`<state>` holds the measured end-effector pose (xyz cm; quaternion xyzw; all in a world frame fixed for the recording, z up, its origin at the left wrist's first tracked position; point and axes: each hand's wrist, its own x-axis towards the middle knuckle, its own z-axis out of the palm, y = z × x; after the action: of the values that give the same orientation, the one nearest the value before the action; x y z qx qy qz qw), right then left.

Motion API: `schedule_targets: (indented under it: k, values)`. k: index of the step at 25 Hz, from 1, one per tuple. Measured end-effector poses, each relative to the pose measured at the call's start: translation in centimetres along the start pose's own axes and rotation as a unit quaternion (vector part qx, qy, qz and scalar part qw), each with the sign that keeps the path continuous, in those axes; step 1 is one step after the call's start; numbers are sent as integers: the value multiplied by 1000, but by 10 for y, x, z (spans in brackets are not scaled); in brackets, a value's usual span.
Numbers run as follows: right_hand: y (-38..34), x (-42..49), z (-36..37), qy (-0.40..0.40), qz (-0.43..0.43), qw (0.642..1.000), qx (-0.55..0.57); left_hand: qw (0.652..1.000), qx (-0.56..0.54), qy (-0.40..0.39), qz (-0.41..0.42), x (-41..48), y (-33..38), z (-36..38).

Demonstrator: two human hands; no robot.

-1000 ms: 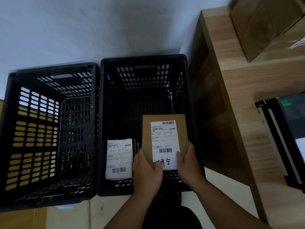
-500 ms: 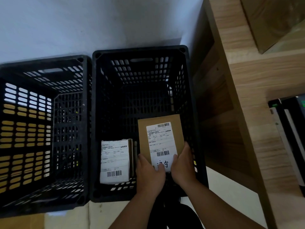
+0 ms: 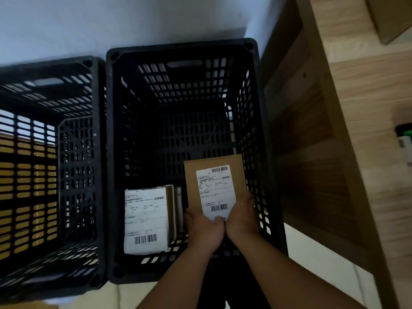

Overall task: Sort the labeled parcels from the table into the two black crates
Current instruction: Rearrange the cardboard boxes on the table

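Two black slatted crates stand side by side on the floor. Inside the right crate (image 3: 259,121), at its near right, is a flat brown parcel (image 3: 214,168) with a white barcode label. My left hand (image 3: 204,230) and my right hand (image 3: 242,218) both grip its near end, thumbs over the label, deep inside the crate. A second parcel (image 3: 146,219), covered by a white label, lies on the crate bottom to the left of it. The left crate (image 3: 78,152) holds nothing that I can see.
A wooden table (image 3: 361,130) rises at the right, its side close against the right crate. A cardboard box corner (image 3: 392,16) shows on the tabletop at top right, and a dark device (image 3: 404,139) at the right edge. A pale wall lies beyond the crates.
Both hands have carried the brown parcel lower into the right crate and slightly to the right. The view has shifted left, so less of the tabletop shows.
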<state>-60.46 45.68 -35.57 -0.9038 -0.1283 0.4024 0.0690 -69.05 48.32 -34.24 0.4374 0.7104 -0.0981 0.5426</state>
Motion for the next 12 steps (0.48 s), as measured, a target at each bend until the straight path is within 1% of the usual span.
schedule_targets:
  k: [3, 6, 9, 12]
  values:
    - [0, -10, -5, -9, -16, 998, -66, 999, 21, -14, 23, -4, 0, -10]
    - [2, -29, -15, -18, -45, 995, -89, 996, 40, -16, 81, -19, 1, -21]
    - [4, -56, -42, -20, -88, 995, -39, 988, 35, -2, 148, -52, 2, -34]
    - [9, -92, -79, -13, -138, 986, 93, 981, -3, -1, 195, -95, 6, -53]
